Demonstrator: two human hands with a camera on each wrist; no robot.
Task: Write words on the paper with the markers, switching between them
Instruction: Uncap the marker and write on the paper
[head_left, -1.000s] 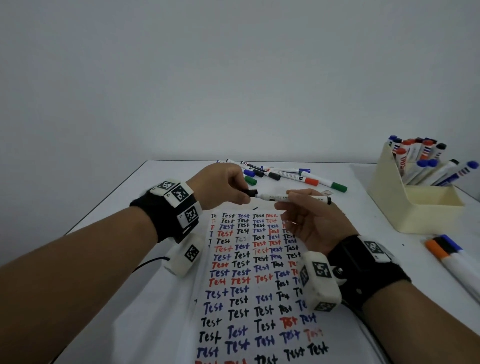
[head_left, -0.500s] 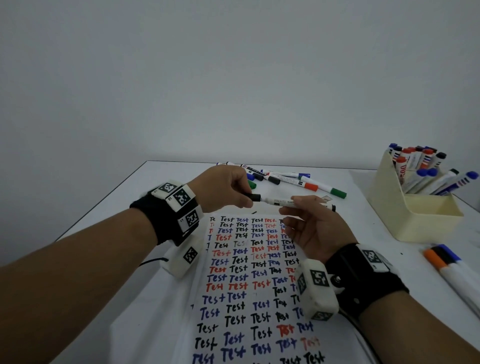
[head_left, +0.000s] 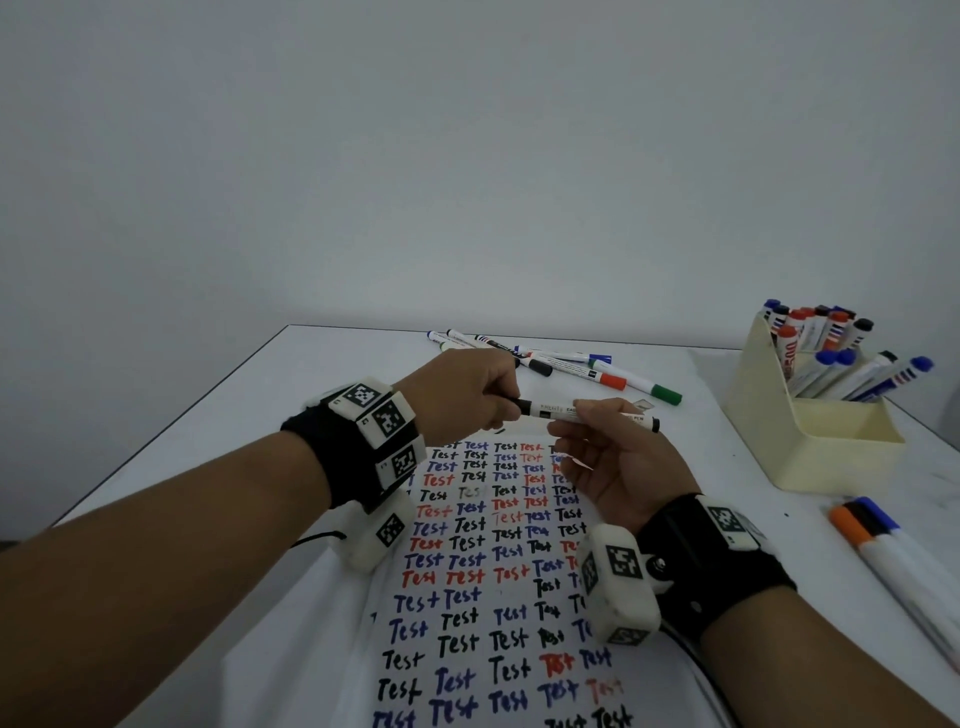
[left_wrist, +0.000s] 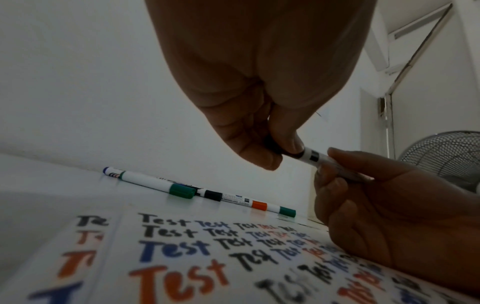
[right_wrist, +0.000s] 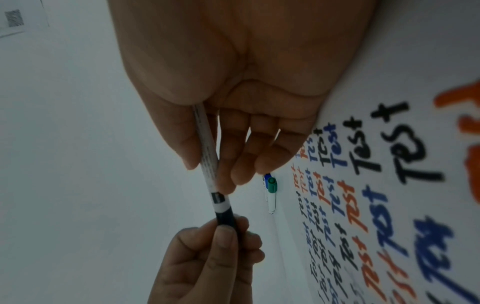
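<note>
1. Holding one black marker (head_left: 587, 413) level between both hands, above the top edge of the paper (head_left: 498, 597). My left hand (head_left: 462, 395) pinches its black cap (right_wrist: 226, 218) in curled fingertips; my right hand (head_left: 618, 457) grips the white barrel between thumb and fingers, palm turned up.

2. Cap sits flush on the barrel in both wrist views, no nib showing. I judge this a switch between markers; I cannot tell whether the cap is coming off or has just gone on.

3. Progress: paper is nearly full, rows of "Test" in black, blue and orange-red running from top to the bottom of the view. A few words look faint or smudged. Small gaps remain in the middle rows. Little room left to write, as far as shown.

4. Materials: marker is a slim smooth plastic cylinder with fine print along it. Paper is thin, flat and matte. Desk (head_left: 208, 441) is smooth and white.

5. Loose markers (head_left: 566, 366) lie at the far edge of the desk, with green, orange, black and blue caps. Cream plastic bin (head_left: 810, 441) to the right holds more, standing on end. Thicker markers (head_left: 883, 540) lie near my right arm.
</note>
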